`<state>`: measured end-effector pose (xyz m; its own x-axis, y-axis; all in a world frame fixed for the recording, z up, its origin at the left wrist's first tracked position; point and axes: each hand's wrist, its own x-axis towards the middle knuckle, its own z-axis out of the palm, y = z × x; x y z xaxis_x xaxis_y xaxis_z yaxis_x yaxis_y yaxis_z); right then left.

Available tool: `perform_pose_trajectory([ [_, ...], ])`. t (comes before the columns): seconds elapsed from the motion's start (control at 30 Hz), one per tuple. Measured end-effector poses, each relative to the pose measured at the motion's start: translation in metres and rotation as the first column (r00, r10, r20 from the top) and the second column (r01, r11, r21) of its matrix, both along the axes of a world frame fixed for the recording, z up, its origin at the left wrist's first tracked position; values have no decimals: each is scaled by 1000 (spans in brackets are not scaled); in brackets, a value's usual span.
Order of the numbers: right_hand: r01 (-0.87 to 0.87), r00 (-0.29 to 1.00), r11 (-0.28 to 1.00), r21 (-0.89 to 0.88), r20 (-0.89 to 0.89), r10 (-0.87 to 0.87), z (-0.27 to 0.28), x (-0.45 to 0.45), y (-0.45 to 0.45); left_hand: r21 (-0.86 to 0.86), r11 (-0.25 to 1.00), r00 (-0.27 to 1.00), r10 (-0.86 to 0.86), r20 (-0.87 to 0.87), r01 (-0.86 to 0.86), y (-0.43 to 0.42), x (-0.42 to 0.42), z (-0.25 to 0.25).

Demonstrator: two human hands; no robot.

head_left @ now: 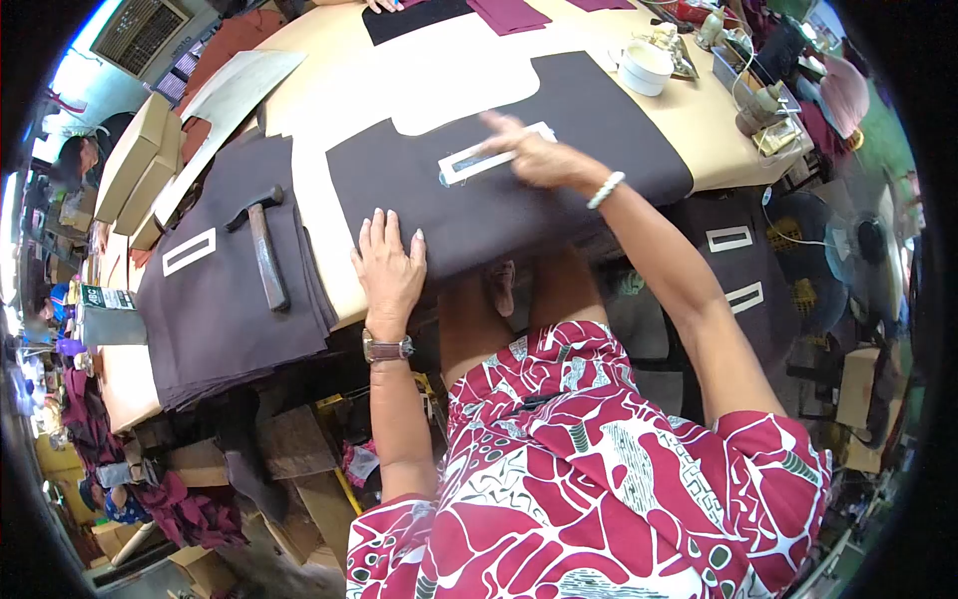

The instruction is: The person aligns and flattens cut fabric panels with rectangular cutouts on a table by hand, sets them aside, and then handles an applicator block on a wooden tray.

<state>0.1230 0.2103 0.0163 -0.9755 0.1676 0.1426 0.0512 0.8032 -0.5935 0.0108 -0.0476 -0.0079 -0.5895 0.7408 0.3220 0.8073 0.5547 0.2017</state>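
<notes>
At twelve o'clock in the head view, a dark cloth (479, 215) with a notch cut into its far edge lies on a pale table (329, 85), right in front of the person. Near the middle of this cloth sits a white frame (479, 170), a narrow slot shape, its long side slanting from about eight o'clock up to two. The right hand (542, 160) is over the two o'clock end of the frame, its index finger stretched toward ten; it is blurred, so I cannot tell how far the fingers are closed or whether they have hold of the frame. The left hand (387, 275) lies palm down on the cloth's eight o'clock corner, fingers slightly spread and thumb apart, gripping nothing. At nine o'clock is a stack of dark cloth (225, 314), bearing a hammer (266, 255) with its head toward twelve and, to the left of it, a second white frame (191, 263). Farther out, at ten, are cardboard boxes (128, 160) and a grey sheet (235, 105). A white roll (644, 75) stands on the table at one o'clock, just beyond the dark cloth. Another person's hand (382, 5) shows at the top edge, between eleven and twelve.
</notes>
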Motion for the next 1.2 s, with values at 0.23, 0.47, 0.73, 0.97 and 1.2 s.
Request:
perform_pose_trajectory([
  [0.23, 820, 485, 409, 402, -107, -868, 10, 78, 81, 81, 943, 945, 325, -31, -321, 12, -48, 14],
  [0.47, 828, 560, 546, 128, -136, -818, 12, 75, 94, 344, 894, 930, 176, 321, -288, 35, -60, 16],
  [0.73, 721, 598, 611, -327, -151, -787, -2, 46, 122, 789, 551, 809, -315, 496, -270, 27, -82, 51],
  [0.97, 495, 694, 664, -560, -204, -690, 23, 76, 87, 604, 733, 476, -429, 768, -314, -5, -61, 67],
  [1.2, 478, 375, 416, -774, -248, -893, 19, 267, 41, 636, 765, 314, -582, 750, -100, 13, 24, 99],
])
